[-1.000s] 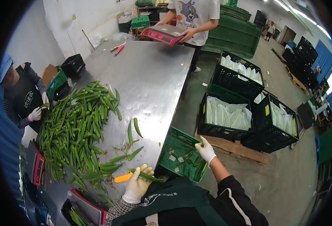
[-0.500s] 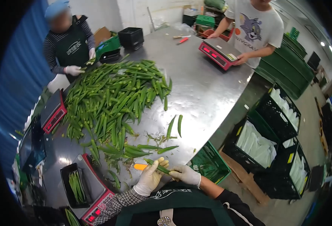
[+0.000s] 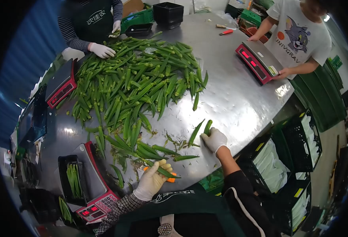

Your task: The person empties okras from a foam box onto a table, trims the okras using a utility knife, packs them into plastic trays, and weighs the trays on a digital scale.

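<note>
My left hand (image 3: 153,182), in a pale glove, is closed around an okra pod (image 3: 167,173) near the table's front edge. Beside and partly behind its fingers shows an orange object (image 3: 172,178), mostly covered, so its kind is unclear. Farther right, my gloved right hand (image 3: 214,140) is closed on the lower end of another okra pod (image 3: 208,127). Another loose okra pod (image 3: 196,132) lies just left of that hand. A large okra pile (image 3: 134,83) spreads over the metal table (image 3: 225,102), with trimmings between it and my hands.
At lower left a red scale (image 3: 99,201) carries a black tray (image 3: 61,177) of okra. Another scale (image 3: 61,85) stands by the pile. Across the table, a gloved co-worker (image 3: 93,17) handles okra; another person (image 3: 296,35) holds a scale (image 3: 257,61). Crates (image 3: 257,148) stand right.
My right hand has left my left hand, reached forward and right, and closed on an okra pod on the table. My left hand still holds its pod. The view has shifted.
</note>
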### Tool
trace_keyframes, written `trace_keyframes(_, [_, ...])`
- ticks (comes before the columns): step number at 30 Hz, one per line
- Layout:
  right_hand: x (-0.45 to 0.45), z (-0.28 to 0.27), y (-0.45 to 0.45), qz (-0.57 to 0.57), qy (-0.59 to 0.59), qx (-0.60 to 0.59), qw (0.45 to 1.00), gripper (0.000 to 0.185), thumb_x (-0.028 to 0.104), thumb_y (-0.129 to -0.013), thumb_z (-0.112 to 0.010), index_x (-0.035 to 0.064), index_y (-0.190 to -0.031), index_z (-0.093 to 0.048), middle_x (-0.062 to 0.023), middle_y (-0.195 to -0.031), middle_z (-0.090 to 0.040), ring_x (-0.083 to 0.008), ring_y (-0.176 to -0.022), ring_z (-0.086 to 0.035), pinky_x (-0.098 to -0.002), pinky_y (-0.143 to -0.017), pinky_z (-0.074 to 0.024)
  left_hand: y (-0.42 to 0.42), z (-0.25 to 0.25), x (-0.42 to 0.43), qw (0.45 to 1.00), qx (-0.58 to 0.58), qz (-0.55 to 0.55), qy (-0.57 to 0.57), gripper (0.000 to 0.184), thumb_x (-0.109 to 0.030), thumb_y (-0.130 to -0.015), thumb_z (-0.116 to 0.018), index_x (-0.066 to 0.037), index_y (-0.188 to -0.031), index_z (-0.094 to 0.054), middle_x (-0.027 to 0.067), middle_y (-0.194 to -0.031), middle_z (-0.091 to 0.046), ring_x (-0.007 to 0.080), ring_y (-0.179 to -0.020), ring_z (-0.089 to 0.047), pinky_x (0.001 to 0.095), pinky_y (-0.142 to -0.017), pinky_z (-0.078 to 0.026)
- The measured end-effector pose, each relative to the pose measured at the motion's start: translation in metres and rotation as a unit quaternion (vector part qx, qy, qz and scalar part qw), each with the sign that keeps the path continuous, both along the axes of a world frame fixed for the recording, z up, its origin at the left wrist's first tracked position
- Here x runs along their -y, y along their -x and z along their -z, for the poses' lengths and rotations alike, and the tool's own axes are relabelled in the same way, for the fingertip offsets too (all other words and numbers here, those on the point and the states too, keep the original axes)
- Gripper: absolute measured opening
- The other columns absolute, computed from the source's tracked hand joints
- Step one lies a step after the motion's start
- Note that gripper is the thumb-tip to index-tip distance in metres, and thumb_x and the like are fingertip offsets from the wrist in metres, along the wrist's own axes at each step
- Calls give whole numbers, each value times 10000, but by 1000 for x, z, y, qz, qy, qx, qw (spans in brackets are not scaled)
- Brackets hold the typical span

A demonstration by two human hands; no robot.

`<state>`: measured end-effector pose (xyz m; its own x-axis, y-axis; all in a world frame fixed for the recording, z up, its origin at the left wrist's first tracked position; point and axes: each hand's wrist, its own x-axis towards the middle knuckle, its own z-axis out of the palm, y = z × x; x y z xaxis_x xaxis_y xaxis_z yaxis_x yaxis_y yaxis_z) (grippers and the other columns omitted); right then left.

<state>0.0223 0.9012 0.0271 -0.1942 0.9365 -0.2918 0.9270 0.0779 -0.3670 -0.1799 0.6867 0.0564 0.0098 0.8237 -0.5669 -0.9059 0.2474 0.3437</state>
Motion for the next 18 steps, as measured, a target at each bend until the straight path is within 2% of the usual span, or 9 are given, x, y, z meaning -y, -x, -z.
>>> trace_keyframes(2, [-9,9,0,28,12,-32,999,358,399,-791,-573,46,-820,-620,-143,-738,-638,-304,-716,-622,-382,-682,-479,6,-2,-2,1000,-5,-6,0,281,-245,-931,-465,-27,-1091,-541,115,-1032,-586,257,-1011,-548,419,-913,-419])
trace_keyframes(6, [0,17,-5,51,91,-249,963,309,347,-778,-613,40,-814,-597,-118,-683,-607,-259,-614,-582,-342,-603,-461,14,10,-8,1000,-4,-11,-6,295,-230,-929,-460,-26,-1135,-515,126,-1064,-571,257,-1032,-532,417,-918,-412])
trace_keyframes(7, [6,3,1,38,109,-253,961,293,326,-785,-614,35,-809,-598,-114,-662,-595,-246,-604,-577,-332,-599,-461,15,14,-10,1000,2,-12,-12,307,-227,-927,-461,-26,-1155,-504,131,-1083,-566,260,-1044,-528,418,-921,-409])
trace_keyframes(9, [18,-14,14,-46,118,-260,957,280,308,-798,-608,31,-840,-609,-122,-694,-598,-239,-624,-579,-326,-607,-462,12,4,-20,1000,-8,1,-17,334,-211,-921,-462,-28,-1201,-470,141,-1131,-548,270,-1067,-518,425,-929,-403])
trace_keyframes(11, [32,-41,34,-151,172,-306,924,285,312,-803,-611,38,-881,-620,-130,-740,-597,-250,-660,-579,-332,-623,-464,6,-3,-29,1000,6,-1,-25,354,-183,-919,-456,-21,-1233,-438,156,-1188,-516,282,-1096,-503,436,-932,-404])
trace_keyframes(13, [40,-48,49,-331,190,-277,882,308,334,-798,-622,46,-908,-630,-137,-783,-596,-267,-703,-582,-346,-647,-465,4,-6,-35,998,40,-15,-36,359,-144,-921,-443,-5,-1250,-408,176,-1255,-470,295,-1131,-482,452,-929,-412])
trace_keyframes(14, [35,-61,58,-330,227,-296,867,338,361,-794,-622,52,-931,-634,-133,-811,-601,-284,-732,-590,-356,-671,-468,6,-3,-36,997,53,-17,-54,351,-143,-920,-445,-7,-1244,-425,165,-1191,-515,308,-1114,-493,477,-932,-405])
trace_keyframes(17, [-17,-36,74,-177,78,-311,930,362,363,-798,-611,63,-1000,-625,-149,-889,-607,-290,-809,-595,-365,-731,-470,19,17,-22,999,29,-19,-26,322,-128,-916,-446,-4,-1213,-458,151,-1108,-559,312,-1086,-512,483,-928,-406])
trace_keyframes(18, [-40,-25,82,-197,-32,-289,936,373,359,-800,-606,69,-1034,-612,-161,-936,-601,-295,-860,-587,-374,-772,-463,20,17,-21,999,24,-32,-17,302,-111,-908,-455,-2,-1188,-483,137,-1042,-582,315,-1063,-526,485,-932,-403])
